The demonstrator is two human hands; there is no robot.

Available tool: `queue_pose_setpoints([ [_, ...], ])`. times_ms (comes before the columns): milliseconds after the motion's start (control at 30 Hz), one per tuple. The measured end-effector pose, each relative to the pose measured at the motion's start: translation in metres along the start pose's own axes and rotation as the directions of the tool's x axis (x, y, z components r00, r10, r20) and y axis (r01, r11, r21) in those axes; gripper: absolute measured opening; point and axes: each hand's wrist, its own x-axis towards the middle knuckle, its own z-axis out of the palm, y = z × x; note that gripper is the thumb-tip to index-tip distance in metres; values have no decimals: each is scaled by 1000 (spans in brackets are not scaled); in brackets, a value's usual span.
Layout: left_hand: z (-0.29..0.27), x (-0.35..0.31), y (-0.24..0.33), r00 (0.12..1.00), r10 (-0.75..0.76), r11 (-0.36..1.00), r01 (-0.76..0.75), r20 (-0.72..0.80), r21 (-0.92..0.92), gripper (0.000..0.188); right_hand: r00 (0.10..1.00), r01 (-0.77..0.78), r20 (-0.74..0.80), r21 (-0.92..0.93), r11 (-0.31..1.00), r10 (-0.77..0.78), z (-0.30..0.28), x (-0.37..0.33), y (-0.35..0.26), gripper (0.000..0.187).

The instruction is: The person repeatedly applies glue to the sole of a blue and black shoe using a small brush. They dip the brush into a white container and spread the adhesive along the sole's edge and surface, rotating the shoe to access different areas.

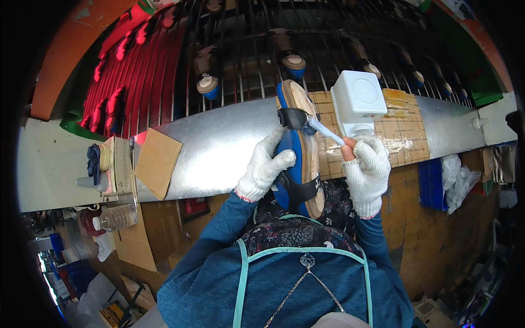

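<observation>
My left hand (266,167), in a white knit glove, grips a sandal (307,153) with black straps, fitted on a blue last. It is held on its side, heel and toe pointing away from and toward me. A brush with a white handle (328,133) is pinched in my gloved right hand (367,167), whose bare fingertips show. The brush's tip meets the sandal near its far black strap (293,118). Just beyond my right hand stands a white square plastic container (359,95) on the cardboard.
Behind the metal ledge (213,147), several sandals on blue lasts (208,85) lie on a rack of rods, lit red at left. Taped cardboard (404,136) covers part of the ledge. A brown board (157,163) lies left; a blue bin (432,183) hangs right.
</observation>
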Motion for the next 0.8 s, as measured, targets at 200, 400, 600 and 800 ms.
queue_pose_setpoints([
  [200, -2, -5, 8, 1000, -10, 999, 9, 16, 43, 96, 998, 62, 5, -41, 997, -62, 3, 18, -1, 12],
  [400, -2, -3, 7, 1000, 10, 1000, -10, 26, 2, 97, 996, 82, -16, -47, 996, -82, 7, 30, 2, 13],
  [600, -8, 4, 1, 997, -4, 999, 7, 75, -33, 100, 988, 90, 119, 63, 994, -97, -1, 35, 17, 14],
  [800, -6, 11, 3, 997, -22, 998, 26, 79, -51, 99, 983, 89, 153, 83, 993, -101, -8, 28, 26, 16],
])
